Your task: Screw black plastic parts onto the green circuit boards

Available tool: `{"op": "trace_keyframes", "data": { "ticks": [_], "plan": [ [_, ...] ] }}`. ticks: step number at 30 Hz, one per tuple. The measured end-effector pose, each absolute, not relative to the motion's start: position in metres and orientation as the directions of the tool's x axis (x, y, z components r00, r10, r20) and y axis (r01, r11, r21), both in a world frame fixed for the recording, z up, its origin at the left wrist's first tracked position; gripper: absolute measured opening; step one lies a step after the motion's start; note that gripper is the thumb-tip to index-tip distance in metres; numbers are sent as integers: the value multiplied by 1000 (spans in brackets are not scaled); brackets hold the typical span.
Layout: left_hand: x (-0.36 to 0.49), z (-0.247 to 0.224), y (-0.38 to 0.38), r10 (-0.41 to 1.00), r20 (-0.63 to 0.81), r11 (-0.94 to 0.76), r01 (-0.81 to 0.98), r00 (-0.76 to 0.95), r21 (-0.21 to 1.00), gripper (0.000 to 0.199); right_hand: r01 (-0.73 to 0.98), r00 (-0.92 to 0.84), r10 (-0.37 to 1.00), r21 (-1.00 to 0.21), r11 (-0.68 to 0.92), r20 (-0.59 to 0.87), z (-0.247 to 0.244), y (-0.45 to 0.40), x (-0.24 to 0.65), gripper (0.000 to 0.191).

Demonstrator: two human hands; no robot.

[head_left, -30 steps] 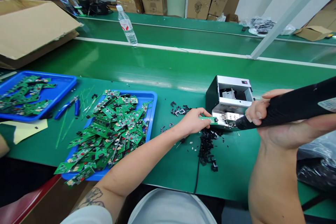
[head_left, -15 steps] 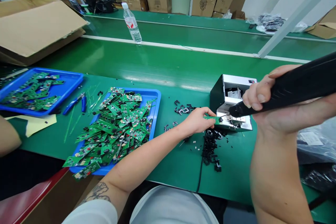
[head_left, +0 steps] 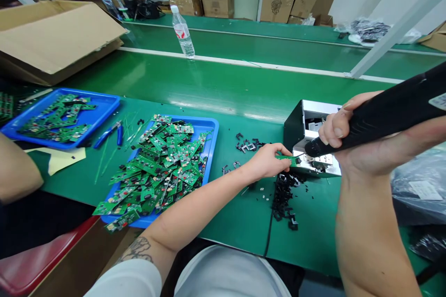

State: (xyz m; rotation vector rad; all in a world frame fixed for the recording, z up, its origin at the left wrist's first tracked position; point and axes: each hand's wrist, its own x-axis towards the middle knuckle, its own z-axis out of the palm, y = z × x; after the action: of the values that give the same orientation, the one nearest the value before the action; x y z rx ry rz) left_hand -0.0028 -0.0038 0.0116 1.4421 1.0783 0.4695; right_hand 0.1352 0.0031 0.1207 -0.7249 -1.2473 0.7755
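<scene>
My left hand (head_left: pixel 273 161) pinches a small green circuit board (head_left: pixel 291 160) at the front of a black and silver machine (head_left: pixel 294 125). Wrapped round a thick black handheld tool (head_left: pixel 390 113) is my right hand (head_left: pixel 351 134); the tool's narrow end points down at the board's right end, by the machine's metal fixture (head_left: pixel 318 160). Whether the tip touches the board is too small to tell. Small black parts (head_left: pixel 284 199) lie in a heap below the machine, and more (head_left: pixel 249 145) are scattered left of it.
A blue tray (head_left: pixel 213 148) heaped with green boards stands left of my left forearm. Further left are blue cutters (head_left: pixel 109 134), a second blue tray (head_left: pixel 113 102) and another person's arm (head_left: pixel 19 167). A bottle (head_left: pixel 183 35) stands behind; a plastic bag (head_left: pixel 418 185) lies at right.
The whole view has shifted, so the scene sits slightly further right. Both hands keep nearly the same places relative to the machine, still holding the board and the tool.
</scene>
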Motion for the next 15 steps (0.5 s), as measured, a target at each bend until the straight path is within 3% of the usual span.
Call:
{"op": "trace_keyframes", "data": {
  "ticks": [15],
  "plan": [
    [-2, 8, -5, 843, -277, 107, 361, 462, 926, 27, -138, 73, 856, -845, 516, 511, 123, -11, 134, 70]
  ]
}}
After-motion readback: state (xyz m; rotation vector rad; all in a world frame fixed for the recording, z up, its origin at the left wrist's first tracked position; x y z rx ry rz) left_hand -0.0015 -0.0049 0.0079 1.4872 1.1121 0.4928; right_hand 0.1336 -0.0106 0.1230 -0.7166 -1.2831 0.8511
